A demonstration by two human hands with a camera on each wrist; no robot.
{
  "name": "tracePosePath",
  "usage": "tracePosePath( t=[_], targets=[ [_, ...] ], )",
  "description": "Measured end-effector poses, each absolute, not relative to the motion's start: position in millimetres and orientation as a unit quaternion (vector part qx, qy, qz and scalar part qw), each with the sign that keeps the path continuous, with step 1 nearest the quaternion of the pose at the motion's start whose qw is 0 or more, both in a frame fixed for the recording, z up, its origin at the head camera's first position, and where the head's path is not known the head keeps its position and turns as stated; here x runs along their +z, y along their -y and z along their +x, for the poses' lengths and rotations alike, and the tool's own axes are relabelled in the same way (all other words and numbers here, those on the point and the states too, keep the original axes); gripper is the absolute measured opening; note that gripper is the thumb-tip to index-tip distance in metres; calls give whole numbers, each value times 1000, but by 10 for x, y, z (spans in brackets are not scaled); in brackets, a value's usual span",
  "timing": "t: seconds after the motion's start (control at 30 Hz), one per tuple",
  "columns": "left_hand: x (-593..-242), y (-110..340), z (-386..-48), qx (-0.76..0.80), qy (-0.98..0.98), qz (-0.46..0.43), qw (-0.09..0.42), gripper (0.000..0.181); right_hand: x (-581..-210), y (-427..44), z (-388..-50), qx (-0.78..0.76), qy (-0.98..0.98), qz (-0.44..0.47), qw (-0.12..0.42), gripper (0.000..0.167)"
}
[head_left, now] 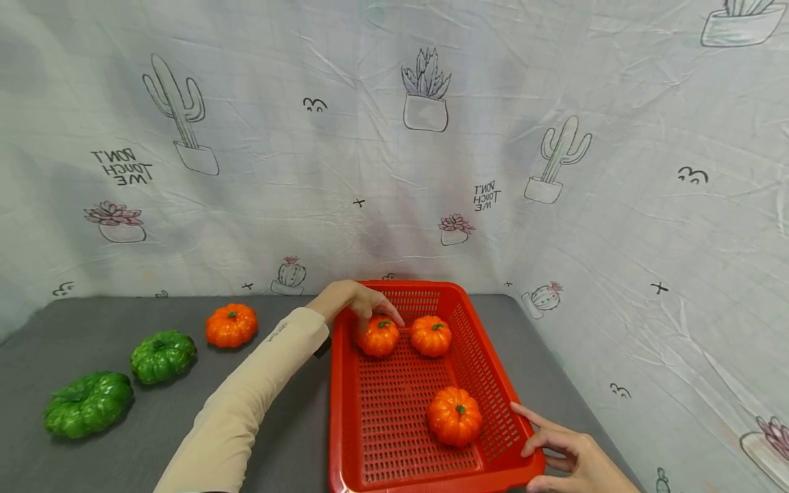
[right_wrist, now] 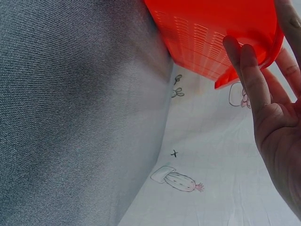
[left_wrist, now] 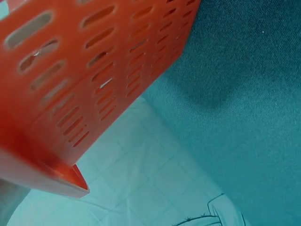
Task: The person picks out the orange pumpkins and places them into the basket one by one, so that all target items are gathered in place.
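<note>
My left hand point(head_left: 367, 301) reaches over the far left rim of a red plastic basket point(head_left: 336, 411). Its fingers hold an orange toy pumpkin point(head_left: 381, 341) on the basket floor; the hand covers part of it. Just right of that sits a second orange pumpkin point(head_left: 431, 336), and a third pumpkin point(head_left: 455, 416) lies nearer me. At the near right corner my right hand point(head_left: 570, 452) grips the basket rim, with fingertips point(right_wrist: 249, 55) against the outer wall. The left wrist view shows mostly the slotted basket wall point(left_wrist: 108, 61); only a sliver of the hand point(left_wrist: 9, 200) appears.
On the grey tabletop point(head_left: 290, 424), left of the basket, lie an orange pumpkin point(head_left: 231, 325) and two green pumpkins point(head_left: 163, 356). A white cloth point(head_left: 345, 157) printed with cacti rises behind the table and along its right side.
</note>
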State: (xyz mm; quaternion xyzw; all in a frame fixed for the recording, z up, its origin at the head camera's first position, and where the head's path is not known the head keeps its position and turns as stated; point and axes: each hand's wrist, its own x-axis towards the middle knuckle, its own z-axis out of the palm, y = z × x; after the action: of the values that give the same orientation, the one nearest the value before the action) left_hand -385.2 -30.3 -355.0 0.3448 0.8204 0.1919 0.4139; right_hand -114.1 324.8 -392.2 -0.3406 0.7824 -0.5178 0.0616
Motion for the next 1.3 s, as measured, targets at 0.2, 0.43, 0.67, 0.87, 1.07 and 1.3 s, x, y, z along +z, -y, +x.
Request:
tracePosePath(
  t=[0.2,0.43,0.67,0.87,1.07,1.3],
  targets=[
    [-3519,326,-3861,210,-813,346,420,71,-3925,-3248,-1140,-519,-780,-344,62,34],
    [-3508,414,-3876,255,-808,343,406,65,-3928,-3236,-1150,-522,-775,-350,62,34],
    [-3461,494,-3864,270,-807,392,351,58,-3928,-3241,-1154,-516,-777,-357,56,35],
    [-3462,576,-3824,338,-798,389,312,51,-3918,-3234,-1150,-525,-773,-349,69,32],
    [-3505,685,-3737,438,-761,400,261,46,-3912,-3239,-1146,-530,-766,-356,75,33],
    [-3495,804,-3527,444,-779,408,171,39,-3894,-3229,-1131,-538,-766,-340,90,29]
  ],
)
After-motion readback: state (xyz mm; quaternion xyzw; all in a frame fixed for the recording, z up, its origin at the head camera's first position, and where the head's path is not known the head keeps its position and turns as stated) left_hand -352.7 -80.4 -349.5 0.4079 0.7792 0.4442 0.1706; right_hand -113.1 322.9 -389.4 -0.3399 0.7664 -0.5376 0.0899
